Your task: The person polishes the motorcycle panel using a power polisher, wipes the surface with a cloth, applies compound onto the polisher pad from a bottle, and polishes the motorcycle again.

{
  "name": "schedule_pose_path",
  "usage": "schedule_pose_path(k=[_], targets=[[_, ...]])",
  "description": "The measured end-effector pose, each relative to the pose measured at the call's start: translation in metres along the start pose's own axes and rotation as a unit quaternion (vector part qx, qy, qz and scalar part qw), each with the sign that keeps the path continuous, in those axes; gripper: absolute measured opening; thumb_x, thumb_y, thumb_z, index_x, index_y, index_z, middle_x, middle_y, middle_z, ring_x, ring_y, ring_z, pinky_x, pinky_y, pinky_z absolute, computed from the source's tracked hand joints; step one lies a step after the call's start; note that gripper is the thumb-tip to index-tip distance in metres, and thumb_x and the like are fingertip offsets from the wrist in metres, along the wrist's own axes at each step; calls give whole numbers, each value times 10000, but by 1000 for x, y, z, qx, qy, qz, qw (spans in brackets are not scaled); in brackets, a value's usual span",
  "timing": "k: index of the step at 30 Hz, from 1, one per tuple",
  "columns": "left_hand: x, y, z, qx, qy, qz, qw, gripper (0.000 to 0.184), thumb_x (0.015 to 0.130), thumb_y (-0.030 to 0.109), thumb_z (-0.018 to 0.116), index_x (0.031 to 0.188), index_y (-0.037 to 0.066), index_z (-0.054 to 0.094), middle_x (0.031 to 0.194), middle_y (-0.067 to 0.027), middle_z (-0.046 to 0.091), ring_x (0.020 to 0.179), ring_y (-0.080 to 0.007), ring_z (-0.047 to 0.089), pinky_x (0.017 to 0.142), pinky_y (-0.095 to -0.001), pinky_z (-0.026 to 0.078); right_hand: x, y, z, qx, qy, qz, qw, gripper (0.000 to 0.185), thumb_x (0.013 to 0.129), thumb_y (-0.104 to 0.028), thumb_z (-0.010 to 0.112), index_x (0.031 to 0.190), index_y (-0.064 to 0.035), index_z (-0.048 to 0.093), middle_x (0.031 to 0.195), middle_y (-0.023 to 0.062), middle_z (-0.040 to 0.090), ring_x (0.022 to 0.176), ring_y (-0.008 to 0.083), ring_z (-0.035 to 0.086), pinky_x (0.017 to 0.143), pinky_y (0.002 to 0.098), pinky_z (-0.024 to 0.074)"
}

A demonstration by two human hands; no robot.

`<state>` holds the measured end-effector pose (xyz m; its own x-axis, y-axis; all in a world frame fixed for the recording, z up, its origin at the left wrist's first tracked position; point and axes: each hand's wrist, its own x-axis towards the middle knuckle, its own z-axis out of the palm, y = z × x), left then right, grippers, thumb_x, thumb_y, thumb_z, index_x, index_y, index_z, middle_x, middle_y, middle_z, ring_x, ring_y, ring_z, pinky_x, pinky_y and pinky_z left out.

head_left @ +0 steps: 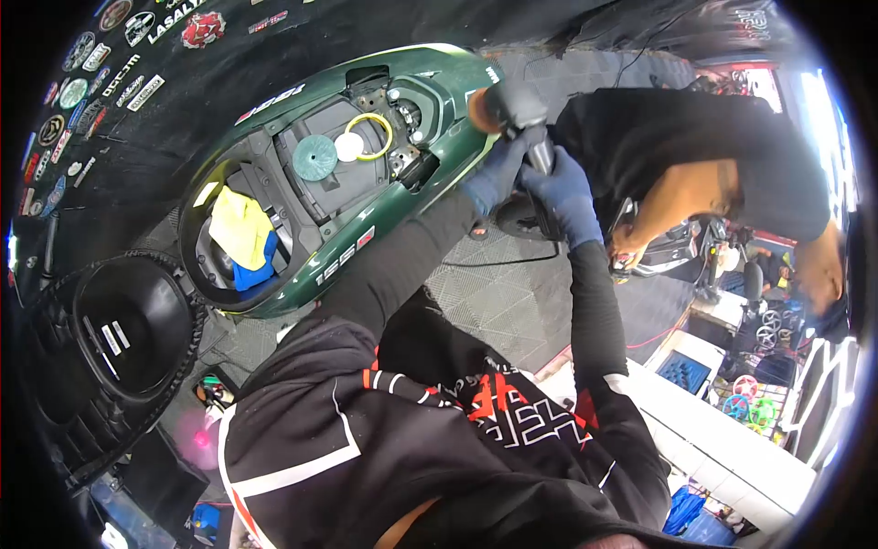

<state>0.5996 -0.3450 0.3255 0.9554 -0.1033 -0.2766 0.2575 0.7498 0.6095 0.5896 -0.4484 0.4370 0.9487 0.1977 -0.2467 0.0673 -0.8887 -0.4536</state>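
Both my gloved hands are closed round a dark power polisher with an orange-brown pad. My left hand (498, 174) grips it beside the body, near the pad. On the handle side, my right hand (562, 188) is wrapped round it. The polisher (517, 105) is held at the tail end of a green scooter body (347, 229), its pad at or very near the panel; contact is unclear. On the scooter lie a green disc (315, 157), a white round piece (348, 146) and a yellow ring (388, 137). Yellow cloth (240, 229) and blue cloth (256, 271) lie in the open compartment.
Another person in black (686, 137) bends at the right, close to my right hand, with a hand on machine parts. The raised seat (137, 320) stands at the left. A black cable (498, 262) hangs below my hands. A white counter (704, 439) is at the lower right.
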Motion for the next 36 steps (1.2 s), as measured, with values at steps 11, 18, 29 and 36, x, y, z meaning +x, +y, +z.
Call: schedule_pose_path(k=[11, 18, 29, 36], targets=[[-4, 42, -10, -14, -14, -8, 1000, 522, 871, 468, 709, 1152, 33, 640, 978, -86, 677, 848, -187, 684, 797, -328, 562, 6, -14, 23, 77, 59, 30, 995, 647, 755, -468, 785, 1141, 29, 636, 999, 240, 720, 923, 357, 723, 822, 419, 548], [8, 38, -13, 132, 38, 93, 986, 585, 858, 542, 675, 1165, 46, 639, 953, -93, 677, 807, -192, 669, 745, -367, 553, 32, -11, 19, 109, 23, 16, 994, 653, 754, -463, 779, 1149, 40, 645, 996, 216, 730, 913, 319, 729, 814, 407, 553], [45, 77, 1, -225, 50, 19, 973, 472, 891, 456, 687, 1172, 81, 635, 1033, -89, 675, 883, -212, 667, 830, -350, 550, 85, -64, -20, -37, -42, 24, 998, 757, 744, -506, 754, 1226, 69, 646, 1124, 250, 717, 1046, 344, 714, 905, 395, 549], [63, 66, -21, -215, 6, 58, 975, 504, 918, 443, 657, 1244, 62, 612, 1106, -97, 659, 977, -208, 667, 884, -343, 547, 93, -72, -19, -103, -16, 13, 994, 739, 754, -485, 769, 1238, 58, 639, 1115, 241, 714, 1049, 323, 710, 918, 391, 542]])
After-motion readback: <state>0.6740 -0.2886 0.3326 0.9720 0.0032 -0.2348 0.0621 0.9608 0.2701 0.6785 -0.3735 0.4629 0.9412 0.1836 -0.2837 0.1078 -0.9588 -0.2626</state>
